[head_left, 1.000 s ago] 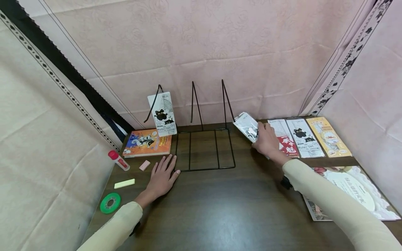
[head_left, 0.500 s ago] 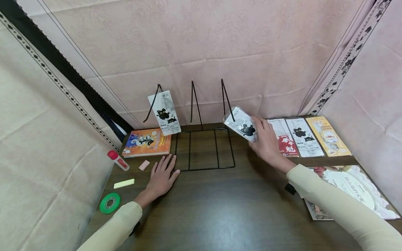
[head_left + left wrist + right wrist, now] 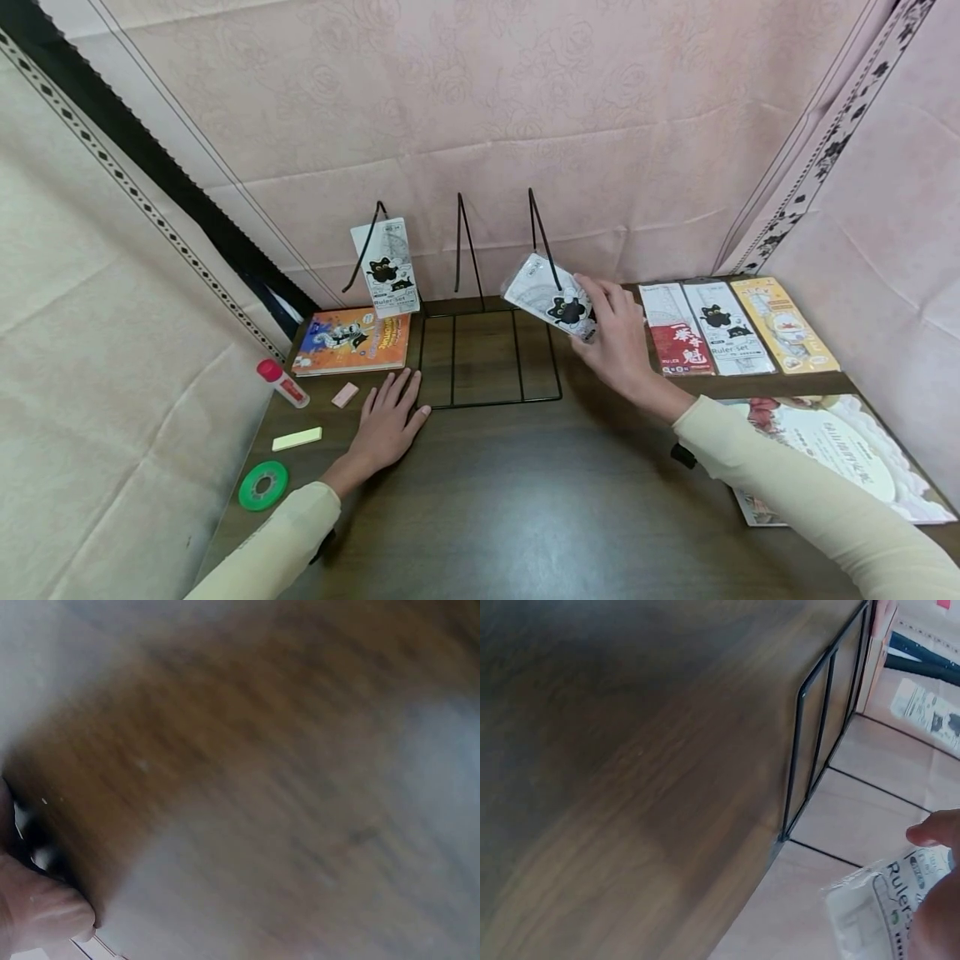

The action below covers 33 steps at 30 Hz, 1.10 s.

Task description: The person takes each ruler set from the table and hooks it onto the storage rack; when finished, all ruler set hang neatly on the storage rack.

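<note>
My right hand [image 3: 611, 346] pinches the right end of a clear-wrapped ruler set [image 3: 542, 292] with a black cat print. The ruler set is tilted at the right prong of a black wire rack [image 3: 495, 406]; the prong's front rod crosses over its face. In the right wrist view the ruler set [image 3: 870, 919] shows its "Ruler" lettering beside my thumb. Another ruler set [image 3: 387, 267] hangs on the rack's left prong. The middle prong [image 3: 460, 242] carries nothing. My left hand [image 3: 384, 423] rests flat with fingers spread at the rack's left front corner.
At left lie an orange book [image 3: 352, 342], a red-capped glue stick [image 3: 283, 383], a pink eraser [image 3: 346, 395], a pale yellow strip [image 3: 297, 439] and a green tape roll [image 3: 263, 486]. At right, a red-and-white pack [image 3: 678, 329], a ruler set [image 3: 727, 329], a yellow pack [image 3: 786, 325] and a floral book [image 3: 840, 450].
My right hand has moved left with the ruler set, from beside the right prong to behind its front rod. The ruler set on the left prong has swung slightly. My left hand has stayed put.
</note>
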Motion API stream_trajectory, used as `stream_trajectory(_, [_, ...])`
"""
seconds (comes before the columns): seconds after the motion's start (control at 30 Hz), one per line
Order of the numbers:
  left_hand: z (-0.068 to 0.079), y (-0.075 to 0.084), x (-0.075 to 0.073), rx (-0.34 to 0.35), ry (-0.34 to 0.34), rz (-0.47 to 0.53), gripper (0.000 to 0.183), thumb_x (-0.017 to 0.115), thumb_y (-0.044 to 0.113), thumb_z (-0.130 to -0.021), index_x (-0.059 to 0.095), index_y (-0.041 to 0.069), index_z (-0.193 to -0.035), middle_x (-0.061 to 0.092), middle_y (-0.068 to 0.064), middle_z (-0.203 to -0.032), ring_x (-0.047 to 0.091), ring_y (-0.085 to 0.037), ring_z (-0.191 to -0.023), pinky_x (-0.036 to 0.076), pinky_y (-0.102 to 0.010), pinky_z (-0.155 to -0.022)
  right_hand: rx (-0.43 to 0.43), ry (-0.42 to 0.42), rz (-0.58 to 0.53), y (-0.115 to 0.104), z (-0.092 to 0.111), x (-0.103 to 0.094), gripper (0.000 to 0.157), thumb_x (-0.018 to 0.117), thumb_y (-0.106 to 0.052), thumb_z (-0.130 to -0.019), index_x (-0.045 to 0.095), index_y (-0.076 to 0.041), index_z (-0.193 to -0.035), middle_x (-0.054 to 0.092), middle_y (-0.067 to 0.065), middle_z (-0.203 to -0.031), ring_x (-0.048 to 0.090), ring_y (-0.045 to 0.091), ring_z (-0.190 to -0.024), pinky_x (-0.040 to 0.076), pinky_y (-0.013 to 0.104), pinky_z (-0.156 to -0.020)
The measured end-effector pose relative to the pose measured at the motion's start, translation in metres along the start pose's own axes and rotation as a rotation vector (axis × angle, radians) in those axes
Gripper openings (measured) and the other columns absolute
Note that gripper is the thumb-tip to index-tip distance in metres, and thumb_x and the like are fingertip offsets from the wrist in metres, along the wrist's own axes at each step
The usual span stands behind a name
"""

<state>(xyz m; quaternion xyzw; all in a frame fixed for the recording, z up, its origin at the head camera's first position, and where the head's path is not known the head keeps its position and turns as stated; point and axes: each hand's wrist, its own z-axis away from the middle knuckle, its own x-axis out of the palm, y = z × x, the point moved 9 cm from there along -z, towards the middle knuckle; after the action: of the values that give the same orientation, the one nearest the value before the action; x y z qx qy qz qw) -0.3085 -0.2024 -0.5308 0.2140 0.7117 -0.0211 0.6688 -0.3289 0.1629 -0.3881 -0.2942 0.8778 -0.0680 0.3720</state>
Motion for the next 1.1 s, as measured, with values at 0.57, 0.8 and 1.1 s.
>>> stream_trajectory(0.57, [-0.001,-0.001,0.002,0.004,0.008,0.015,0.065,0.041,0.049,-0.1,0.021,0.021,-0.155,0.019,-0.007,-0.162,0.015,-0.036,-0.149,0.013,-0.066,-0.113,-0.197,0.136,-0.11,-0.067,0.011,-0.008,0.083,0.08,-0.021,-0.07,0.045,-0.02,-0.145,0.051,0.01,-0.134,0.048,0.03,-0.108,0.035,0.042,-0.08])
stream_trajectory(0.8, [0.0,-0.001,0.003,0.011,0.025,0.018,0.065,0.043,0.048,-0.1,0.022,0.021,-0.155,0.02,-0.008,-0.162,0.016,-0.037,-0.149,0.013,-0.066,-0.113,-0.25,0.202,-0.161,-0.085,0.014,-0.013,0.079,0.081,-0.02,-0.069,0.049,-0.016,-0.142,0.052,0.012,-0.13,0.047,0.029,-0.108,0.034,0.041,-0.081])
stream_trajectory(1.1, [-0.001,-0.001,0.002,0.011,0.024,0.02,0.064,0.041,0.048,-0.1,0.021,0.021,-0.155,0.02,-0.007,-0.162,0.016,-0.035,-0.149,0.013,-0.065,-0.114,-0.255,0.235,-0.184,-0.097,0.011,-0.012,0.079,0.082,-0.022,-0.072,0.048,-0.013,-0.142,0.051,0.013,-0.132,0.047,0.028,-0.11,0.034,0.042,-0.082])
